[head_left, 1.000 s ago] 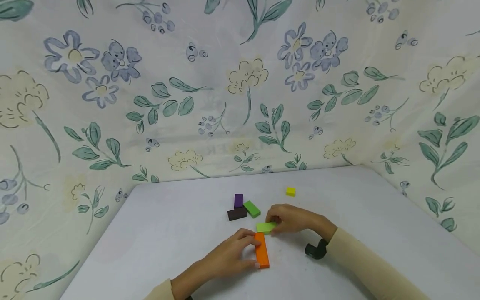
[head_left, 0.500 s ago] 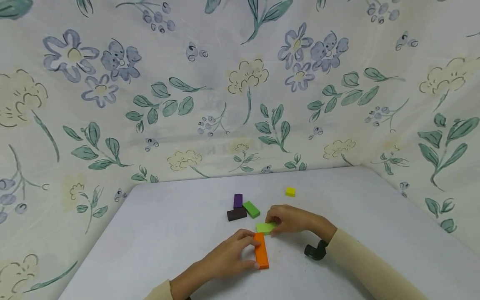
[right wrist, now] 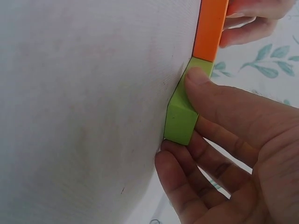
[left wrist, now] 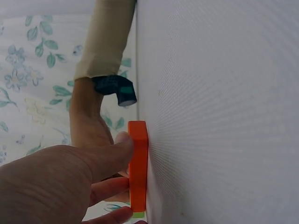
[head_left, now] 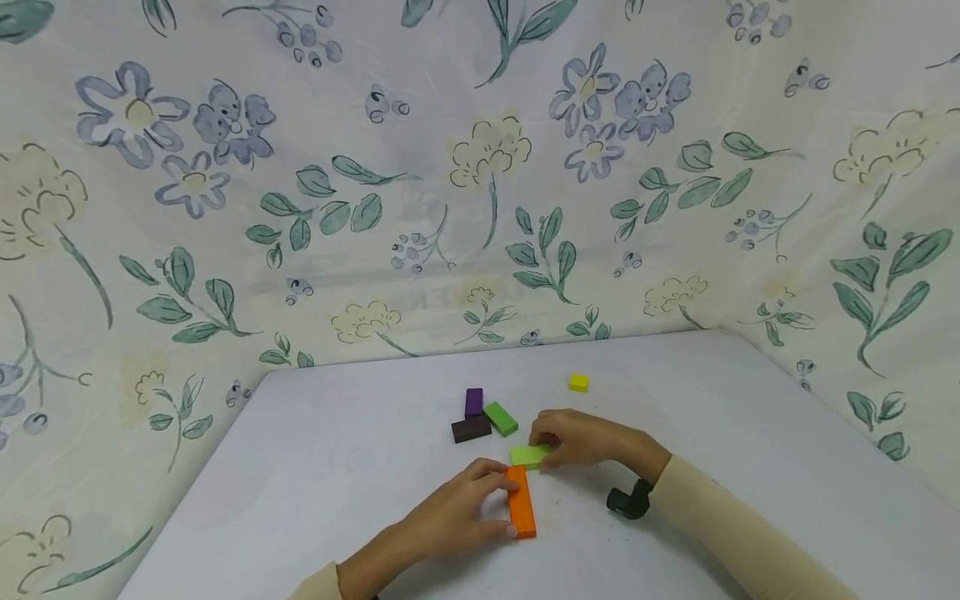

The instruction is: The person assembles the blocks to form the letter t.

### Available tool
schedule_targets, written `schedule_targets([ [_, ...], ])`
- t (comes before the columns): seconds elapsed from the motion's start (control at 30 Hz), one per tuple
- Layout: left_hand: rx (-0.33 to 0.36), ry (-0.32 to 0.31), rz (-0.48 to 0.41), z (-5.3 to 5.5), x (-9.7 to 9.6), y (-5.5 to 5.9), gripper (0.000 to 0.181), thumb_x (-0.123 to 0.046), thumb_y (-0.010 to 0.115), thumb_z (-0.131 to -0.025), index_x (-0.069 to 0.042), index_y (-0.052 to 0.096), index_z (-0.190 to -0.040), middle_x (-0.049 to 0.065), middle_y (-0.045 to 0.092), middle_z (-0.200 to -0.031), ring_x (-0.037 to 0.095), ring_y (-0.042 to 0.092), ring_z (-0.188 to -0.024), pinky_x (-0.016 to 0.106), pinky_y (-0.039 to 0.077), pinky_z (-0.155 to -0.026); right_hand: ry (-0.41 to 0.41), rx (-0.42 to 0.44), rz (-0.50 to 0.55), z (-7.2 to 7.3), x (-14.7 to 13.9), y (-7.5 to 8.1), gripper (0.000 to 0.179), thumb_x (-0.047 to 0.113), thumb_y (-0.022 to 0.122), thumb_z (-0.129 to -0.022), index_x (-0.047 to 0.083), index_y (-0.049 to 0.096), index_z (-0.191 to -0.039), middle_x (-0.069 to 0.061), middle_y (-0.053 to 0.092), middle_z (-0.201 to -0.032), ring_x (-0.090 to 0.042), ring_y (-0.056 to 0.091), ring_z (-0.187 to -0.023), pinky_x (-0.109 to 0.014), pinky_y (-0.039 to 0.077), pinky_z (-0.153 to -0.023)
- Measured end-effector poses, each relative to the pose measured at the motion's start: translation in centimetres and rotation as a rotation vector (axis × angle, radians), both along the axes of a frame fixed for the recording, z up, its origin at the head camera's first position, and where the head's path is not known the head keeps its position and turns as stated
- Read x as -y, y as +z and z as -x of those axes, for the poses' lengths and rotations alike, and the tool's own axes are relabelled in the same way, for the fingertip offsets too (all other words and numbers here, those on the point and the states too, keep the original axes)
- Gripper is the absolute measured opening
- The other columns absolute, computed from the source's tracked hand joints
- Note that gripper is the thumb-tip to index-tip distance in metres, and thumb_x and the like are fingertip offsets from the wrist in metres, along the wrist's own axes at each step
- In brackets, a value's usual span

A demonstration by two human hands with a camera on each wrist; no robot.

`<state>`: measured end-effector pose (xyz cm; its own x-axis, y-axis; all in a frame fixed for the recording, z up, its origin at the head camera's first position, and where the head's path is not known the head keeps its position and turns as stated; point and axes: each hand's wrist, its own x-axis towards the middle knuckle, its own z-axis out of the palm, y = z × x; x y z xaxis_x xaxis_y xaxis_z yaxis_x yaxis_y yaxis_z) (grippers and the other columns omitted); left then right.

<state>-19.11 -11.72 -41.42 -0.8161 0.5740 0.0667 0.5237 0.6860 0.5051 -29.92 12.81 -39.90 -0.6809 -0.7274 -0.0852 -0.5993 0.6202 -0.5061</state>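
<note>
My left hand (head_left: 452,515) holds a long orange block (head_left: 522,510) lying on the white table, thumb near its near end and fingers toward its far end. At that far end a light green block (head_left: 524,457) lies crosswise, meeting the orange one end to side. My right hand (head_left: 583,437) grips the light green block by its right part. In the right wrist view the right thumb (right wrist: 198,77) lies on the green block's side, and the other fingers curl at its end. The left wrist view has the left thumb (left wrist: 122,142) against the orange block.
Beyond the hands lie a dark brown block (head_left: 471,429), a purple block (head_left: 474,402) and a mid-green block (head_left: 500,418), close together. A small yellow block (head_left: 578,382) sits farther back on the right. Floral fabric (head_left: 420,208) hangs behind the white table (head_left: 337,450).
Both hands and the blocks hold the same places on the table. The whole head view has shifted very slightly.
</note>
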Motion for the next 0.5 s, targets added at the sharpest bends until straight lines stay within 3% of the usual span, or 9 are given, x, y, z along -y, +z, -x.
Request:
schedule_targets([
  [0.27,-0.026,0.004,-0.018,0.8,0.7,0.2,0.045,-0.044,0.072,-0.090,-0.022,0.062,-0.129,0.002,0.051,-0.143,0.023,0.057,-0.127,0.044,0.049,-0.105,-0.002,0.002,0.006,-0.2,0.0,0.3,0.021,0.020,0.079,-0.086,0.019,0.069,-0.105,0.009,0.058,-0.092,-0.011,0.053,-0.087,-0.020,0.049,-0.080],
  [0.5,0.021,0.100,-0.121,2.3,2.6,0.9,0.049,-0.042,0.070,-0.092,-0.014,0.061,-0.132,0.003,0.058,-0.133,0.026,0.059,-0.122,0.043,0.055,-0.096,-0.006,-0.004,-0.005,-0.2,0.1,0.3,0.021,0.020,0.080,-0.086,0.019,0.070,-0.104,0.009,0.057,-0.090,-0.012,0.053,-0.086,-0.019,0.049,-0.079],
])
